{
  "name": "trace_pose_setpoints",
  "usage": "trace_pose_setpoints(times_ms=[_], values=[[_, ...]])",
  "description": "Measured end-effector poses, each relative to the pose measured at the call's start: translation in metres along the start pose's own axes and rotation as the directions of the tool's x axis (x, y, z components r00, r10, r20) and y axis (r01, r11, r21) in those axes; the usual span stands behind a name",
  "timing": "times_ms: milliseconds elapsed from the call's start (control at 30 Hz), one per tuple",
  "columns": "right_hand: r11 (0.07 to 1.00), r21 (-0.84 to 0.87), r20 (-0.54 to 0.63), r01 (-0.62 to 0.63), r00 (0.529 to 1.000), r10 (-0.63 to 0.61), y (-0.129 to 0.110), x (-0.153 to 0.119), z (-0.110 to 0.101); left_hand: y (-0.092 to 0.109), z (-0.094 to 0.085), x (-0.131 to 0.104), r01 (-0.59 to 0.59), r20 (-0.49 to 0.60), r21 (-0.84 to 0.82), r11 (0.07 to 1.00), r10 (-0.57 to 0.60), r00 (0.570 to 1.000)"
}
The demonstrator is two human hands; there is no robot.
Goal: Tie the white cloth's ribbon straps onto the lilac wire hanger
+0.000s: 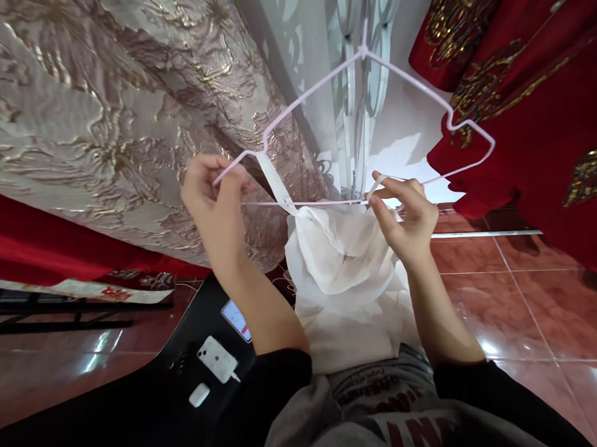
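Observation:
A pale pink wire clothes hanger (pixel 316 89) is held up in front of me, its hook end pointing away. My left hand (pixel 216 188) is closed around the hanger's left corner. One white strap (pixel 275 179) of a white garment (pixel 340 248) loops over the hanger's left notch. Between the thumb and fingers of my right hand (pixel 402 211), I pinch the other strap (pixel 378 184), near the hanger's bottom bar. The right notch of the hanger carries no strap. Below the bar, the garment's body hangs down toward my lap.
At left hangs a shiny pinkish brocade fabric (pixel 123 126); at right, red cloth (pixel 533 124) with gold sequins. A white metal scrollwork frame (pixel 357 113) stands behind the hanger. A black surface at lower left bears a white phone (pixel 218 359), another phone (pixel 237 320) and a white case (pixel 199 395).

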State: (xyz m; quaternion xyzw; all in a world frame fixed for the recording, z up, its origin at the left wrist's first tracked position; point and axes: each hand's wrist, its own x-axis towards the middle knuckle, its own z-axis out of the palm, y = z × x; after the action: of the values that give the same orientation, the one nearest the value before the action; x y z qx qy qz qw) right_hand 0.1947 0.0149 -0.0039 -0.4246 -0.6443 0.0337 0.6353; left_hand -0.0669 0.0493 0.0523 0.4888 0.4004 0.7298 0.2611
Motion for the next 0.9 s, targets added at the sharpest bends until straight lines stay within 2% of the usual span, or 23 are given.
trace_pose_setpoints(times_ms=[67,100,133,233,367,433,500,533,567,600,633,667,700,767,833,900], values=[[1.000,0.004,-0.001,0.010,1.000,-0.010,0.000,0.001,0.000,-0.015,0.006,-0.023,0.069,-0.107,-0.233,0.970,-0.096,0.990],[1.000,0.004,0.001,0.008,1.000,-0.008,0.000,0.001,0.001,-0.021,0.011,-0.035,0.110,-0.118,-0.338,0.934,-0.159,0.980],[1.000,0.000,0.003,0.004,1.000,-0.004,0.000,0.001,0.001,-0.026,0.016,-0.047,0.134,-0.105,-0.364,0.922,-0.184,0.977],[1.000,-0.025,0.004,-0.014,1.000,0.014,0.000,0.000,0.003,-0.031,0.036,-0.070,0.109,-0.126,-0.390,0.914,-0.171,0.977],[1.000,-0.023,0.001,-0.013,1.000,0.013,-0.002,-0.004,0.004,-0.023,0.050,-0.073,0.048,-0.111,-0.408,0.912,-0.102,0.989],[0.999,0.036,0.035,-0.011,0.999,0.009,-0.003,-0.003,0.001,-0.020,0.051,-0.071,0.049,-0.094,-0.411,0.910,-0.096,0.991],[0.992,0.127,0.005,0.008,1.000,-0.009,0.003,0.003,-0.006,-0.018,0.049,-0.071,0.056,-0.080,-0.425,0.903,-0.100,0.992],[0.986,0.163,-0.058,0.030,0.998,-0.021,0.009,0.008,-0.011,-0.017,0.049,-0.071,0.061,-0.070,-0.433,0.899,-0.102,0.992],[0.981,0.182,-0.168,0.067,0.985,-0.036,0.017,0.014,-0.019,-0.016,0.048,-0.071,0.061,-0.069,-0.437,0.897,-0.100,0.993],[0.977,0.181,-0.312,0.112,0.949,-0.051,0.027,0.021,-0.028,-0.016,0.047,-0.071,0.059,-0.072,-0.434,0.899,-0.100,0.992],[0.976,0.165,-0.436,0.145,0.898,-0.059,0.038,0.029,-0.038,-0.015,0.046,-0.070,0.058,-0.079,-0.425,0.903,-0.100,0.992],[0.975,0.131,-0.574,0.182,0.815,-0.075,0.050,0.036,-0.048,-0.015,0.045,-0.070,0.062,-0.086,-0.411,0.910,-0.106,0.991],[0.976,0.122,-0.632,0.179,0.773,-0.063,0.061,0.044,-0.058,-0.015,0.044,-0.068,0.066,-0.095,-0.400,0.914,-0.113,0.989],[0.981,0.140,-0.615,0.136,0.788,-0.021,0.076,0.057,-0.074,-0.016,0.043,-0.066,0.093,-0.093,-0.388,0.917,-0.139,0.986],[0.982,0.178,-0.502,0.065,0.864,0.034,0.077,0.066,-0.083,-0.016,0.043,-0.065,0.134,-0.081,-0.371,0.919,-0.176,0.981],[0.985,0.174,-0.365,-0.009,0.928,0.073,0.065,0.072,-0.084,-0.017,0.045,-0.065,0.152,-0.089,-0.354,0.923,-0.195,0.977]])
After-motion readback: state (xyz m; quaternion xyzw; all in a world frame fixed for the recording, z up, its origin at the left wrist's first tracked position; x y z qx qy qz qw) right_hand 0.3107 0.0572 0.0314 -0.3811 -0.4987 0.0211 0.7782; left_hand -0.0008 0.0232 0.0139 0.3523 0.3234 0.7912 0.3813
